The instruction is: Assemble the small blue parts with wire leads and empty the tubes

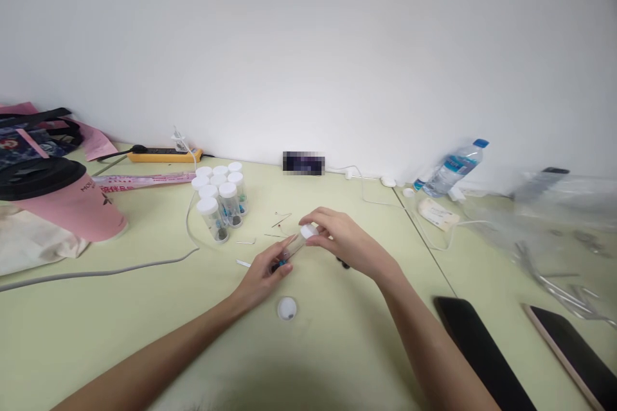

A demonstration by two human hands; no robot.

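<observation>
My left hand (264,273) is wrapped round the lower part of a clear plastic tube (295,246), which tilts up to the right. Something blue and dark shows inside its lower end, partly hidden by my fingers. At the tube's upper end, the fingers and thumb of my right hand (340,237) grip a white cap (308,231). Whether the cap is seated on the tube I cannot tell. Another round white cap (287,309) lies on the table in front of my hands. Thin wires and small rods (246,242) lie just beyond my left hand.
Several capped clear tubes (209,207) stand grouped at back left. A pink cup (72,202) and a grey cable (144,264) are further left. An orange power strip (164,155) lies along the wall. To the right are a water bottle (456,167), plastic bags (569,205) and two phones (482,347).
</observation>
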